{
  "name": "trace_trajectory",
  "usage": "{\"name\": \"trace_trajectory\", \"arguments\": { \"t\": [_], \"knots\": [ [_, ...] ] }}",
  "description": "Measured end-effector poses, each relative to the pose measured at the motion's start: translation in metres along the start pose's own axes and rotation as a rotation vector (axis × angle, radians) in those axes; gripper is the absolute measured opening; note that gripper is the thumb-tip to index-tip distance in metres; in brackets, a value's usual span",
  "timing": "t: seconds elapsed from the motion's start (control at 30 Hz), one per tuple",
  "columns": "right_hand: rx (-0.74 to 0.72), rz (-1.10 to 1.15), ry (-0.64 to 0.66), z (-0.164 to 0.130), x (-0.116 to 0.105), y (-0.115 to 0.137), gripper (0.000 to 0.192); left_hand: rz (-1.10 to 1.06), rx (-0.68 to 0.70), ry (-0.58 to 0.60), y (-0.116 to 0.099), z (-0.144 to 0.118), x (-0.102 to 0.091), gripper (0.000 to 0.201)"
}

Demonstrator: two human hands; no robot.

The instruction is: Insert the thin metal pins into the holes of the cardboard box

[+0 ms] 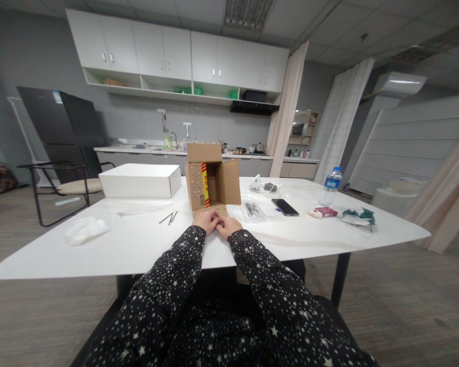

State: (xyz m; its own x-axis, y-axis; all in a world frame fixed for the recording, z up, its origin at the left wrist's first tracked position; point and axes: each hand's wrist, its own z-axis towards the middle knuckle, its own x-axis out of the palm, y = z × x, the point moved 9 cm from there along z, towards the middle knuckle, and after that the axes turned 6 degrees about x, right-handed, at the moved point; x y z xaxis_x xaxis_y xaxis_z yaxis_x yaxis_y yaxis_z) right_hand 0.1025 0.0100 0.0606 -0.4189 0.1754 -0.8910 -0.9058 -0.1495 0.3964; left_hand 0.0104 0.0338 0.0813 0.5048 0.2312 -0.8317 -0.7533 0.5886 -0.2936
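An open cardboard box (230,184) stands on the white table right in front of me, its opening facing me and its flaps spread. Its left flap carries many small pale dots and a red and yellow strip (204,184). My left hand (205,220) is at the lower front flap, fingers curled in and closed. My right hand (229,227) meets it from the right, fingertips pressed together close to the left thumb. Whatever is between the fingers is too small or hidden to make out. Several thin metal rods (172,218) lie left of my hands.
On the table (137,255) are a white box (137,181), crumpled white plastic (86,230), clear plastic packets (254,211), a phone (285,207), a white device with a cable (265,187), a pink pack (324,212), a green and white bundle (357,217) and a water bottle (331,186).
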Motion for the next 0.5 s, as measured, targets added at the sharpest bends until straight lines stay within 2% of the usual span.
{"name": "trace_trajectory", "arguments": {
  "t": [0.5],
  "knots": [
    [-0.005,-0.001,0.001,0.0027,0.0039,-0.0029,0.027,0.010,-0.002,0.014,-0.0002,-0.0004,0.0010,0.021]
  ]
}}
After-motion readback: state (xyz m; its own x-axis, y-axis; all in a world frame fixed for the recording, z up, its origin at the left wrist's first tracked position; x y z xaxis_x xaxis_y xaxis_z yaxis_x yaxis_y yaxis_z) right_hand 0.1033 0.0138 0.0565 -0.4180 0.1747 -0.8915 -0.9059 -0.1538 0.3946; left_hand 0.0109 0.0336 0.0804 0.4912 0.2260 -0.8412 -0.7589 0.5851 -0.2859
